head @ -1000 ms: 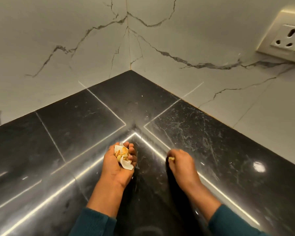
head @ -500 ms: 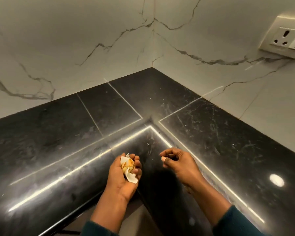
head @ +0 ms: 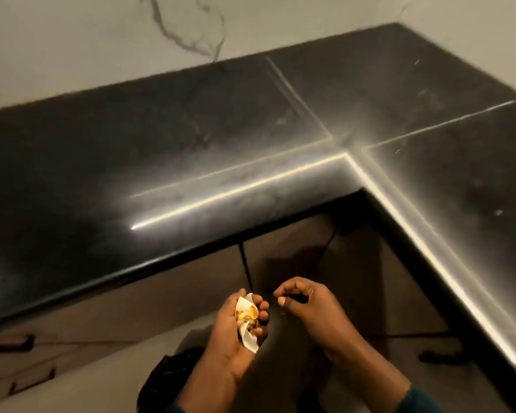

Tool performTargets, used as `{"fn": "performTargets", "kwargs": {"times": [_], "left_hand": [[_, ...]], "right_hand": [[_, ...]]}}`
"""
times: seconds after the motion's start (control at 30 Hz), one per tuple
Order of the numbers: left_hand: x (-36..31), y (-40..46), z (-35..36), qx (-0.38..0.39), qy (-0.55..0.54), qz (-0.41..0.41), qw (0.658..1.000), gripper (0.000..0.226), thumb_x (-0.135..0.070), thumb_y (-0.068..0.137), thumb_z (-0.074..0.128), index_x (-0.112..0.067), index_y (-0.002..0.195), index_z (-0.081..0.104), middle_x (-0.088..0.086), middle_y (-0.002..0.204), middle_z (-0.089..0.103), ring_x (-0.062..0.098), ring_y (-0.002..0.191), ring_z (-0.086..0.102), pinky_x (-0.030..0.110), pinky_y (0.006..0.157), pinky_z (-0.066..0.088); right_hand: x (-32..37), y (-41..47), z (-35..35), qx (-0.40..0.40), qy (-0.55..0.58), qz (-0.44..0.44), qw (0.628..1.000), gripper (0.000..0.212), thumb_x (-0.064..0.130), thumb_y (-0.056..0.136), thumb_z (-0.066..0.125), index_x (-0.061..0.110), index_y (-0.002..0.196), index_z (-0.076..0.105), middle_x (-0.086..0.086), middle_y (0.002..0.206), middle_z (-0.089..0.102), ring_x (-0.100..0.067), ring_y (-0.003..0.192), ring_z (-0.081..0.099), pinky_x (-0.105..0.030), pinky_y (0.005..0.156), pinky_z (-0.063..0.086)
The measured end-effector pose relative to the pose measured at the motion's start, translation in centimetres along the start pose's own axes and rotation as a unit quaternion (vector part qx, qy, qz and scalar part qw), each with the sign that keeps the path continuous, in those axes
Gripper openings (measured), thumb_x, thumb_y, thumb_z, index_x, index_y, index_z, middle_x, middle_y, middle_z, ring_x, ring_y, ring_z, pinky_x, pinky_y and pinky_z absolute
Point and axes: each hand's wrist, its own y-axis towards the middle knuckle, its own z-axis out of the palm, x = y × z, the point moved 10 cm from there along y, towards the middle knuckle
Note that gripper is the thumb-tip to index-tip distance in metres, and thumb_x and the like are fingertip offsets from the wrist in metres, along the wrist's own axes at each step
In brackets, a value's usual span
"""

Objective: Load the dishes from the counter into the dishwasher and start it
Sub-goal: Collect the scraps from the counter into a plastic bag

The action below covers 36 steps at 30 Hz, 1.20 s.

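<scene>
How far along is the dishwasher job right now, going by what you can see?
Done, as far as visible: the stretch of black counter in view holds no dishes. In hand: the left hand grips a crumpled white paper with yellowish food scraps; the right hand hangs beside it, fingers curled, with nothing visible in them. Both are off the counter, in front of the cabinets. Left: discarding the scraps. No dishwasher shows, so loading and starting cannot be judged.

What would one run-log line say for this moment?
left hand: grips crumpled paper with food scraps | right hand: curled, apparently empty | black counter: no dishes visible
</scene>
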Motion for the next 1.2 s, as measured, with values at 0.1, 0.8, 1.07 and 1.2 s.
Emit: {"fn": "performTargets", "kwargs": {"times": [0.1,0.8,1.07,1.2], "left_hand": [[0.3,0.2,-11.4,-0.057,0.006,0.002,0.998,0.034,-0.03,0.096,0.042,-0.005,0.08,0.058,0.011,0.069,0.057,0.014,0.049,0.053,0.017,0.034,0.036],[4.7,13.2,-49.2,-0.271,-0.04,0.014,0.962,0.038,-0.03,0.101,0.033,-0.012,0.079,0.057,0.0,0.049,0.061,0.012,0.039,0.058,0.013,0.039,0.043],[5.9,16.7,-55.7,-0.307,-0.014,-0.012,0.952,0.035,-0.039,0.094,0.047,-0.015,0.111,0.064,0.011,0.115,0.065,0.03,0.104,0.059,0.041,0.093,0.044],[6.0,17.1,-57.2,-0.328,0.032,-0.012,0.944,0.026,-0.034,0.092,0.052,-0.019,0.11,0.062,0.003,0.1,0.064,0.027,0.102,0.056,0.044,0.095,0.041]], "right_hand": [[-5.2,-1.0,8.7,0.022,0.006,0.032,0.999,0.011,0.01,0.088,0.065,0.02,0.09,0.07,-0.001,0.086,0.069,-0.013,0.079,0.065,-0.028,0.072,0.054],[-31.3,3.4,40.6,0.081,-0.102,0.1,0.986,0.021,0.006,0.09,0.058,0.025,0.089,0.066,0.009,0.083,0.062,-0.003,0.074,0.055,-0.004,0.064,0.04],[-37.1,6.0,45.0,0.087,-0.097,0.147,0.981,0.025,0.007,0.095,0.053,0.017,0.11,0.071,-0.001,0.11,0.069,-0.015,0.102,0.063,-0.026,0.093,0.05],[-39.0,7.0,44.6,0.038,-0.111,0.142,0.983,0.028,-0.001,0.089,0.055,0.019,0.088,0.074,0.002,0.093,0.071,-0.009,0.083,0.063,-0.007,0.071,0.044]]}}
